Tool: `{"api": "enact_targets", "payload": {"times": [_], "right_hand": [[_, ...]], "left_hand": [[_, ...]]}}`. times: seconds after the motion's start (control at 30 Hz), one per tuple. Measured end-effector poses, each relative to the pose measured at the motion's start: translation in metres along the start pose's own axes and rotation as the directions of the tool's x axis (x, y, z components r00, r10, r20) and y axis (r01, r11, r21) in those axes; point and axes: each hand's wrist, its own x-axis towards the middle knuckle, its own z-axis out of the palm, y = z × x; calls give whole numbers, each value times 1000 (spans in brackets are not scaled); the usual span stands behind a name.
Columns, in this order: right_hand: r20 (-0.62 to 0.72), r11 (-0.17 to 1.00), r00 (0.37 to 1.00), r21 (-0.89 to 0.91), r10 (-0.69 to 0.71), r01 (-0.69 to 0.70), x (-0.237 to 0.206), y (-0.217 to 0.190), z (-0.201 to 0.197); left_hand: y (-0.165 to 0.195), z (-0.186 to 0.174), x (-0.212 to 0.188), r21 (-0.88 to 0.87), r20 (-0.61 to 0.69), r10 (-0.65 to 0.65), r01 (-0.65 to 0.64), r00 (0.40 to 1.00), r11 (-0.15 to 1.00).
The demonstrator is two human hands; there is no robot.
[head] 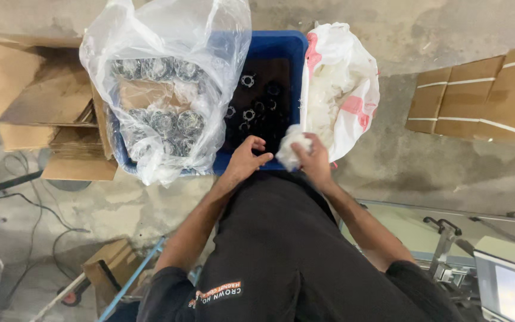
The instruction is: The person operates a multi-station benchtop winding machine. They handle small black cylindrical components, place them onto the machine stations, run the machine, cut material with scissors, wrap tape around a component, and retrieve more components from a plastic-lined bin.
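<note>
Head view, looking straight down past a black shirt (281, 250) onto a blue plastic crate (281, 48) on a concrete floor (448, 173). All places below are given relative to that crate.

Right hand (314, 158) sits at the near rim of the crate, toward its right corner. Fingers are curled tight around a small crumpled wad of white plastic film (290, 149); the wad bulges out on the thumb side. Left hand (245, 158) is just beside it at the same near rim, fingers loosely bent and narrow, thumb pointing toward the wad. Cannot tell whether the left fingertips pinch anything; nothing shows between them.

Inside the crate, right half: small dark ring-shaped parts (248, 113) with pale toothed centres, lying loose on a dark bottom. Left half of the crate is filled by a large clear plastic bag (168, 89), open mouth upward, holding rows of shiny round parts and a piece of brown card.

Draped over the crate's right wall: a white bag with red print (344, 83), stuffed with more white film.

Left of the crate: an open cardboard box (37, 95), flaps spread. Well to the right of the crate: flattened cartons (478, 95) with pale tape.
</note>
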Motion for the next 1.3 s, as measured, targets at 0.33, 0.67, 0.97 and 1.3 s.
{"api": "enact_targets", "payload": {"times": [0.33,0.67,0.97,1.3], "right_hand": [[-96,922,982,-369,-163,117,184,71,-48],[262,172,936,-959,235,225,269,96,16],[292,81,956,-953,-3,291,261,69,-22],[38,837,954,-470,-299,281,117,-59,-13]], "left_hand": [[-39,-18,28,252,-400,27,82,916,964],[-48,26,173,640,-287,-53,233,957,732],[-40,41,199,663,-297,-90,273,951,697],[-36,18,184,705,-255,58,145,965,695]]}}
